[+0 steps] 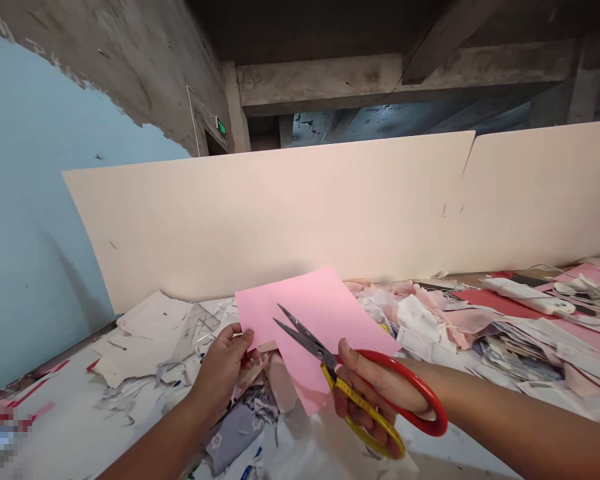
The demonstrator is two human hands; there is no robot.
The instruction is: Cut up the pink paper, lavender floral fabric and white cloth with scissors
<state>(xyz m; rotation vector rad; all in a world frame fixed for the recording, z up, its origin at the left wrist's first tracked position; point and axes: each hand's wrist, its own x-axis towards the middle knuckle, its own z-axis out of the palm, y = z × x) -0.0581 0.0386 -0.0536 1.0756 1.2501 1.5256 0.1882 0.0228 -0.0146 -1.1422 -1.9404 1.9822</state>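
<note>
Closest in the head view, I had the right hand (367,400) clenched on the scissors (330,365), with the red handle (420,393) curving round the outside of the hand and the yellow handle (367,413) across the fingers. The grip was firm, and the 2 steel blades (300,337) stood in a narrow V, only slightly open, tips pointing up and left. They lay over the pink paper sheet (325,320), but I could not tell whether its edge sat between them.

The left hand (220,373) pinched the sheet's left edge, thumb on top, the other fingers mostly hidden. The sheet was held up between the 2 hands, its long axis slanting from the far left toward the near right, with the blades crossing it at an angle. The right hand was nearer the blades; the left was nearer their tips.

Under the hands, toward the table's near edge, lay a grey floral fabric scrap (233,437) and white paper offcuts (140,333). A clear plastic set square (197,333) sat just beyond the left hand. Toward the far right corner were a heap of mixed paper scraps (445,327), a red sheet (490,301) and a white power strip (527,295). Along the back edge stood a cream board (280,213), with a blue wall (35,200) to the left.
</note>
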